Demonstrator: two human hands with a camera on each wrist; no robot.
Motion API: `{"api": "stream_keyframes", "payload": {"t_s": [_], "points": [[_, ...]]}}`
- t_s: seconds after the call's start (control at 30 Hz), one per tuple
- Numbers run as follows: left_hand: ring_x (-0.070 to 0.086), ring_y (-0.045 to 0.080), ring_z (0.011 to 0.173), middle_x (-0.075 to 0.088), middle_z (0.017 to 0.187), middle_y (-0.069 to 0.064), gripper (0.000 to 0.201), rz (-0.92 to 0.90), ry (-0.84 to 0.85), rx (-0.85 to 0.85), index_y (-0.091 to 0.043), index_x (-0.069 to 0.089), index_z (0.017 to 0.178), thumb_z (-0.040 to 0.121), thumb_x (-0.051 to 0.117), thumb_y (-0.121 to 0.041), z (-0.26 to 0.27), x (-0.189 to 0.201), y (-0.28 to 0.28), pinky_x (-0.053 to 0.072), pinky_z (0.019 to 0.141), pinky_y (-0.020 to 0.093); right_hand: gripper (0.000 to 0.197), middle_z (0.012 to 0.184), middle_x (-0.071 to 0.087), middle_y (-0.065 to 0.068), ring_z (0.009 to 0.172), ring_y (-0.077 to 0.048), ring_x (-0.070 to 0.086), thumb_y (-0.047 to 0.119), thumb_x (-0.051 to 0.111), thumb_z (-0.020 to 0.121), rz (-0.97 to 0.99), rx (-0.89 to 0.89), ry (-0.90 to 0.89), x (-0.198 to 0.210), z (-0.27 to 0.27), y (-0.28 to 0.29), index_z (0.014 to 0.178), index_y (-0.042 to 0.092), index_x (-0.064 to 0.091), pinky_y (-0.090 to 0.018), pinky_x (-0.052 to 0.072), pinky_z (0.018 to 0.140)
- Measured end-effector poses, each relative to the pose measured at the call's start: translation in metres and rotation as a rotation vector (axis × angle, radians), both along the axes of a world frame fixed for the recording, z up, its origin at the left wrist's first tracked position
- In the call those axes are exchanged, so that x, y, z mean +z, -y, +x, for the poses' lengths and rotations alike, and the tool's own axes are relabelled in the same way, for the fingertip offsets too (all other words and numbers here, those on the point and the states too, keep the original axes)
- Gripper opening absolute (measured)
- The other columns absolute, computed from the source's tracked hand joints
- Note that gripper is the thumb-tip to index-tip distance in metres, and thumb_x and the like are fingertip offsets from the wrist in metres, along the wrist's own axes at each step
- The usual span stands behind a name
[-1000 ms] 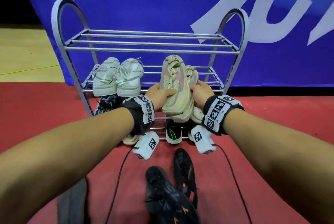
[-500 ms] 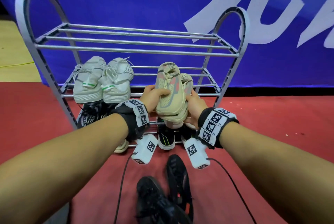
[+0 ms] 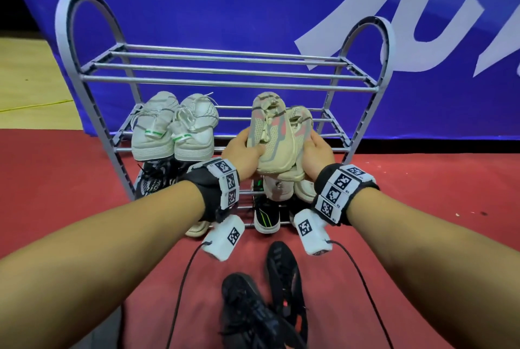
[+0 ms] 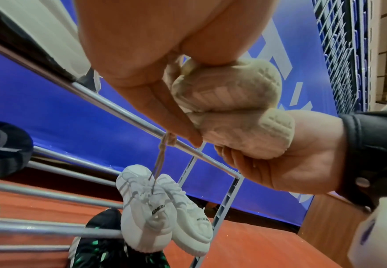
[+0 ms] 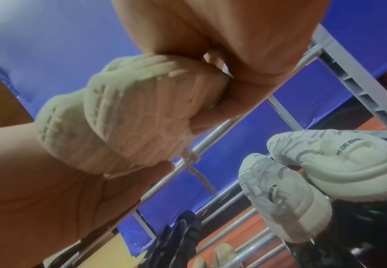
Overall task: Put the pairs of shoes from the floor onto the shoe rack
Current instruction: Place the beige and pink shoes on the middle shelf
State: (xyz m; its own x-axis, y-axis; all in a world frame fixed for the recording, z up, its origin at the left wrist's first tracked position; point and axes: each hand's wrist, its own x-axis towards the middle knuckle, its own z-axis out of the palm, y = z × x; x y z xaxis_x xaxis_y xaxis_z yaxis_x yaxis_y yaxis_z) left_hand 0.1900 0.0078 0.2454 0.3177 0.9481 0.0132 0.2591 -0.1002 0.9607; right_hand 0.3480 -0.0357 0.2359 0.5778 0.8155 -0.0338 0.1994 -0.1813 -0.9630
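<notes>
I hold a pair of beige shoes (image 3: pixel 277 140) with pink and grey patches, pressed side by side, toes pointing into the grey metal shoe rack (image 3: pixel 225 84) at the right of its middle shelf. My left hand (image 3: pixel 243 153) grips the left shoe's heel end, my right hand (image 3: pixel 316 153) grips the right one. The wrist views show the ribbed beige soles (image 4: pixel 231 110) (image 5: pixel 128 116) squeezed between both palms just above a shelf bar. A black pair (image 3: pixel 267 301) lies on the red floor in front of the rack.
A white pair (image 3: pixel 176 126) sits at the left of the middle shelf. Lower shelves hold a white pair (image 4: pixel 162 215), black-and-white shoes (image 3: pixel 157 180) and a black shoe with green stripe (image 3: pixel 266 213). The top shelf bars carry nothing. A blue banner (image 3: pixel 253 11) hangs behind.
The beige pair has stayed between my hands at the middle shelf's right side, toes a little further in. My head has shifted, so the rack sits differently in view.
</notes>
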Motion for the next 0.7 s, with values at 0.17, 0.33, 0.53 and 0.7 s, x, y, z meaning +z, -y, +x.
{"api": "stream_keyframes", "payload": {"t_s": [0.17, 0.33, 0.53, 0.7], "points": [[0.063, 0.016, 0.086, 0.067, 0.106, -0.008, 0.044, 0.083, -0.002, 0.105, -0.038, 0.057, 0.130, 0.090, 0.055, -0.019, 0.007, 0.009, -0.014, 0.050, 0.071, 0.029, 0.045, 0.145, 0.051, 0.001, 0.102, -0.014, 0.061, 0.027, 0.031, 0.105, 0.025, -0.053, 0.082, 0.014, 0.025, -0.002, 0.150, 0.025, 0.038, -0.020, 0.044, 0.073], [0.067, 0.028, 0.101, 0.068, 0.105, 0.001, 0.037, -0.051, 0.072, 0.112, -0.021, 0.062, 0.124, 0.091, 0.054, -0.008, 0.022, -0.009, -0.013, 0.054, 0.091, 0.043, 0.032, 0.102, 0.067, -0.006, 0.098, -0.023, 0.062, 0.034, 0.037, 0.096, -0.080, -0.069, -0.020, -0.006, 0.041, 0.005, 0.094, 0.022, 0.066, -0.033, 0.048, 0.087], [0.063, 0.026, 0.101, 0.064, 0.108, 0.006, 0.037, -0.183, 0.183, 0.151, -0.011, 0.060, 0.127, 0.092, 0.054, -0.003, 0.033, -0.010, -0.019, 0.051, 0.081, 0.032, 0.040, 0.111, 0.068, -0.007, 0.085, -0.027, 0.072, 0.031, 0.062, 0.086, -0.127, 0.037, -0.275, -0.010, 0.036, 0.016, 0.123, 0.024, 0.052, -0.041, 0.061, 0.066], [0.068, 0.027, 0.088, 0.067, 0.105, 0.007, 0.043, -0.113, 0.222, 0.207, -0.021, 0.055, 0.126, 0.086, 0.069, -0.014, 0.025, -0.008, -0.012, 0.058, 0.078, 0.039, 0.041, 0.111, 0.070, -0.012, 0.095, -0.030, 0.070, -0.007, 0.057, 0.084, -0.030, 0.061, -0.146, -0.010, 0.039, 0.019, 0.115, 0.021, 0.059, -0.050, 0.058, 0.083]]}}
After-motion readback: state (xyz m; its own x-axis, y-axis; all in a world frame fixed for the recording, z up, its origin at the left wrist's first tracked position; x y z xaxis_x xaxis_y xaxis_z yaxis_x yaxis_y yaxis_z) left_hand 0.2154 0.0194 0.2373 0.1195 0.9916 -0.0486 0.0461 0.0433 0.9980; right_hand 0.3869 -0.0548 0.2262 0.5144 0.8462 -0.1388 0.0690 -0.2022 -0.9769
